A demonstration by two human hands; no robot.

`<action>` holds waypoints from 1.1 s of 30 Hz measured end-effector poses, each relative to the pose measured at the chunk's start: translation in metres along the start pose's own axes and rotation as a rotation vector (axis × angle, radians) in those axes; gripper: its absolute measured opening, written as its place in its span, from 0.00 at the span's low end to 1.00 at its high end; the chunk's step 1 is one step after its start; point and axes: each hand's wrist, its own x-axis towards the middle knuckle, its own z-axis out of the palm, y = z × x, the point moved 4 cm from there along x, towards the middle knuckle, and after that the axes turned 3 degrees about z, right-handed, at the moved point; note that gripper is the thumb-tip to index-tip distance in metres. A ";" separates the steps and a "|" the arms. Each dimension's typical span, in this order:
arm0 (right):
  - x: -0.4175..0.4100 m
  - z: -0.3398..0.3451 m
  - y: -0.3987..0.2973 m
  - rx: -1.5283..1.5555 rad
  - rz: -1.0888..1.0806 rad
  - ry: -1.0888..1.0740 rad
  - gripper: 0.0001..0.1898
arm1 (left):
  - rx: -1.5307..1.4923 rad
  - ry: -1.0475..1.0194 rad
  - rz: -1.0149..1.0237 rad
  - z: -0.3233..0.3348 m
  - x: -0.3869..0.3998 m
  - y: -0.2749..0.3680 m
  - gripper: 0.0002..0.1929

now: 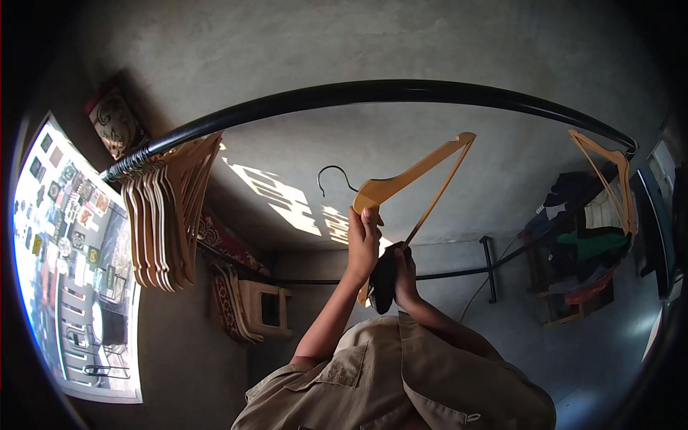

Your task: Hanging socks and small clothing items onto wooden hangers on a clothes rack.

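My left hand (365, 244) grips a wooden clothes hanger (418, 171) at its middle, just below the metal hook (333, 167). The hanger is tilted, one arm rising to the upper right and the other reaching down behind my wrists. In my right hand (407, 282) is a dark, soft-looking item (382, 279), probably a cloth, pressed around the thin lower bar of the hanger. That item's exact kind cannot be told. Both hands are in front of my chest, below a curved-looking black rail (398, 90).
Several wooden hangers (156, 226) crowd the rail's left end, beside a bright window (115, 236). One hanger (626, 188) hangs at the right end. Beyond are a lower black bar (457, 274), a beige plastic stool (263, 306) and a pile of clothes (583, 244).
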 end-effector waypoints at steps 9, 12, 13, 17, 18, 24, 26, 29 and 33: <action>0.101 -0.035 -0.131 0.271 -0.202 0.096 0.17 | 0.100 -0.040 0.000 -0.005 -0.024 -0.030 0.17; 0.109 -0.040 -0.167 0.183 -0.257 0.107 0.18 | -0.062 -0.068 -0.044 0.002 -0.029 -0.035 0.17; 0.107 -0.036 -0.169 0.177 -0.307 0.118 0.18 | -0.065 -0.066 -0.043 0.000 -0.027 -0.035 0.17; 0.088 -0.024 -0.134 0.169 -0.301 0.056 0.16 | -0.042 -0.040 -0.067 -0.001 -0.022 -0.030 0.17; 0.083 -0.024 -0.111 0.143 -0.280 0.077 0.16 | -0.065 -0.027 -0.081 -0.002 -0.022 -0.027 0.16; 0.005 0.001 0.016 -0.040 -0.053 -0.040 0.14 | 0.028 0.026 -0.009 -0.009 0.000 -0.018 0.17; -0.015 -0.003 0.040 -0.338 -0.015 -0.088 0.13 | 0.037 0.021 -0.013 -0.010 0.006 -0.023 0.17; -0.016 -0.005 0.051 -0.435 0.052 -0.158 0.13 | 0.171 -0.042 0.003 -0.008 0.009 -0.027 0.18; 0.002 -0.013 0.033 -0.343 -0.008 -0.150 0.12 | 0.031 0.033 -0.016 0.001 0.016 -0.017 0.18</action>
